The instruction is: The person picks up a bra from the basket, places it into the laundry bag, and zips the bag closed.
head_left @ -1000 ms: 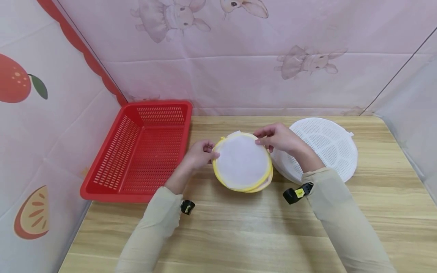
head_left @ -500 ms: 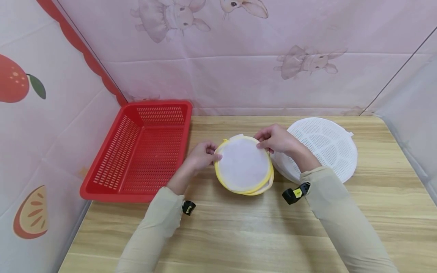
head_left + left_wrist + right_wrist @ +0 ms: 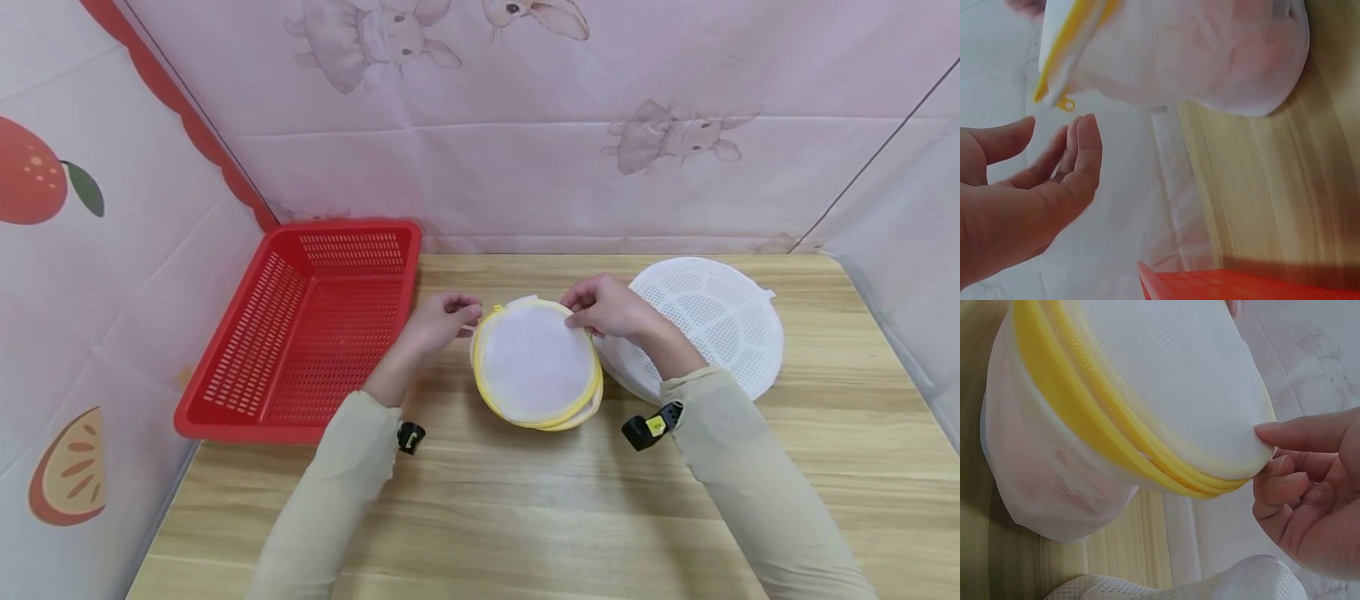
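Note:
A round white mesh laundry bag (image 3: 536, 360) with a yellow zipper rim stands on the table between my hands. Something pinkish shows through its side (image 3: 1229, 50) in the left wrist view; its kind is unclear. My right hand (image 3: 615, 310) pinches the lid's far right edge between thumb and fingers, as the right wrist view (image 3: 1316, 487) confirms. At the bag's far left, my left hand (image 3: 442, 321) is apart from it, fingers loosely bent and holding nothing. Just beyond those fingertips hangs the small yellow zipper pull (image 3: 1065, 103).
To the left lies a red slotted plastic basket (image 3: 408, 333). A larger flat white mesh bag (image 3: 720, 333) rests at the right, partly behind my right forearm. Fabric-covered walls (image 3: 510, 183) border the wooden table (image 3: 540, 508) at the back and sides.
My left hand has let go of the bag's left edge and moved slightly up and away. The bag shifted a little right and nearer; my right hand keeps its pinch.

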The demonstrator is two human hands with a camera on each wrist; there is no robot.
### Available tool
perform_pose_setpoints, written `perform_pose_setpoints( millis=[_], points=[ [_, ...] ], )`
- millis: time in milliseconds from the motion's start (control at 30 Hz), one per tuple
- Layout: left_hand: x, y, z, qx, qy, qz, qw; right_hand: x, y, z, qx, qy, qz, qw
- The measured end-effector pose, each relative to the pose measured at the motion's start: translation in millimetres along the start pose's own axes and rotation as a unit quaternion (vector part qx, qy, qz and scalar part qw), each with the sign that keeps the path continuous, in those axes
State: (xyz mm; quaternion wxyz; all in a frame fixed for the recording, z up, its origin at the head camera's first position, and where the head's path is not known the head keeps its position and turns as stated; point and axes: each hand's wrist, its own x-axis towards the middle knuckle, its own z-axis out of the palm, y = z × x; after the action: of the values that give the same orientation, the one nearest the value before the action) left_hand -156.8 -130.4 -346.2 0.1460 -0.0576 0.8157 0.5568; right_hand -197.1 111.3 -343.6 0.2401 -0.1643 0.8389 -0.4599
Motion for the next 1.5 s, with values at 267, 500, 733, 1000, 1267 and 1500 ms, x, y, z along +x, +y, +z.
perform_pose_setpoints(
  millis=[267, 500, 733, 1000, 1267, 1500],
  points=[
    [16.6, -0.5, 2.9, -0.008, -0.019, -0.029, 0.9994, -1.2, 1.7, 2.2, 0.003, -0.001, 0.002, 1.0],
    [21.7, -1.1, 4.0, -0.017, -0.044, -0.042, 0.998, -2.4, -0.1, 4.0, 0.007, -0.009, -0.003, 0.9999],
    [18.7, 1.8, 1.8, -0.047, -0.044, -0.044, 0.997, -0.8, -1.4, 5.5, 0.007, -0.02, -0.015, 0.9997],
    [16.5, 5.2, 4.3, -0.057, -0.034, -0.047, 0.9967, 5.2, -7.9, 5.3, -0.043, -0.015, -0.017, 0.9988],
    [12.8, 13.2, 8.4, -0.034, -0.019, -0.042, 0.9983, 10.3, -22.3, 6.5, -0.109, -0.006, -0.057, 0.9924],
    [8.9, 17.8, 9.8, -0.039, 0.002, -0.041, 0.9984, 15.2, -26.7, 12.1, -0.153, -0.001, -0.115, 0.9814]
  ],
)
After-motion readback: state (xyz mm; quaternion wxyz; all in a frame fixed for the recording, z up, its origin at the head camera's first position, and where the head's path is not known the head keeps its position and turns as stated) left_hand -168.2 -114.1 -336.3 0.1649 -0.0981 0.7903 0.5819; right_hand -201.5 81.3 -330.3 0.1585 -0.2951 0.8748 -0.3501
